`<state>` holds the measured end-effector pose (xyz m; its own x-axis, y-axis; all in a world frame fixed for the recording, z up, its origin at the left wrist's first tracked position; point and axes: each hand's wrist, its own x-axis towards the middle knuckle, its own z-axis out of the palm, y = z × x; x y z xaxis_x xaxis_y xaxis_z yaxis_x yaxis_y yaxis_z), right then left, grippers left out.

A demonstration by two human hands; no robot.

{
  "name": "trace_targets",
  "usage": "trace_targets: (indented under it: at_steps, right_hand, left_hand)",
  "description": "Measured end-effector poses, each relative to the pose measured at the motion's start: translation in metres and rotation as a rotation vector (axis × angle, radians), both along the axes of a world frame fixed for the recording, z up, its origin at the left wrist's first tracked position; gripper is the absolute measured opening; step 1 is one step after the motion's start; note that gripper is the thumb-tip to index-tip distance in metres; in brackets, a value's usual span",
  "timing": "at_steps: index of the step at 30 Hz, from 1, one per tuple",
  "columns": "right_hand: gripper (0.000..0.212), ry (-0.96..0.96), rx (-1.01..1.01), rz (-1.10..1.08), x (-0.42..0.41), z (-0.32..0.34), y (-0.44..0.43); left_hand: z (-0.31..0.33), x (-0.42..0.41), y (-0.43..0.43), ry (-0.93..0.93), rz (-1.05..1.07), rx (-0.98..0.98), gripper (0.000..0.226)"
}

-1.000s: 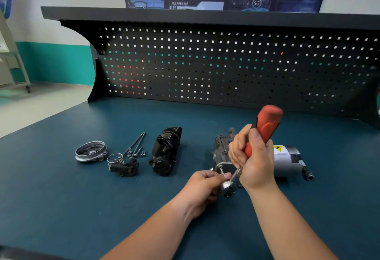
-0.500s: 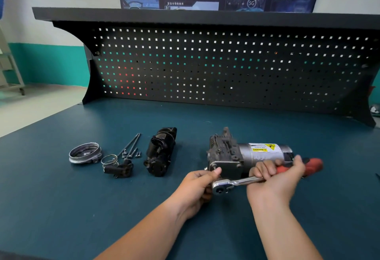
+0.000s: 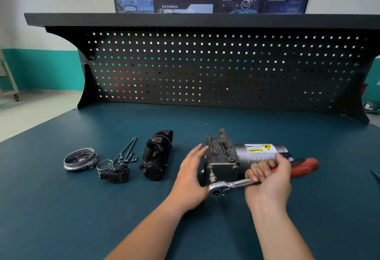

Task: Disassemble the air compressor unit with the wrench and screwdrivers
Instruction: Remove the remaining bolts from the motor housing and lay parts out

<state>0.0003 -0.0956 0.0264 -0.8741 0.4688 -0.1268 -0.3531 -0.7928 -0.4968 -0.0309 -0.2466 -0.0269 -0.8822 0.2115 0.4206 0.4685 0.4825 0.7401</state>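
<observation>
The air compressor unit [image 3: 230,157], a dark metal block joined to a silver cylinder with a yellow warning label, lies on the blue bench. A ratchet wrench [image 3: 232,184] with a red and black handle lies almost level in front of it, its head on a bolt at the block's lower left corner. My right hand [image 3: 269,179] is shut on the wrench shaft near the handle. My left hand [image 3: 192,175] is spread flat, fingers apart, against the left side of the block, holding nothing.
Removed parts lie to the left: a black housing [image 3: 156,155], long bolts and small screws [image 3: 127,152], a wire spring clamp [image 3: 104,165], a small black fitting [image 3: 115,174] and a silver ring cap [image 3: 80,159]. A black pegboard [image 3: 205,70] closes the back of the bench.
The wrench handle has swung down from upright to nearly level, pointing right. My left hand let go of the wrench head and moved up beside the compressor block, fingers spread.
</observation>
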Motion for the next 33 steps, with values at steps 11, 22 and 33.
trace_targets:
  at_steps: [11, 22, 33]
  right_hand:
    - [0.032, -0.008, 0.054, -0.017, -0.001, -0.001, 0.000]
    - [0.046, 0.225, 1.236, 0.062, -0.004, 0.045, -0.067]
    - [0.030, 0.268, 0.490, -0.012, 0.004, 0.024, -0.043]
  left_hand:
    - [-0.009, -0.016, 0.017, 0.007, 0.036, 0.135, 0.064]
    - [0.001, -0.012, 0.018, -0.002, 0.089, 0.175, 0.024]
    - [0.007, 0.010, -0.005, -0.282, 0.183, 0.621, 0.014]
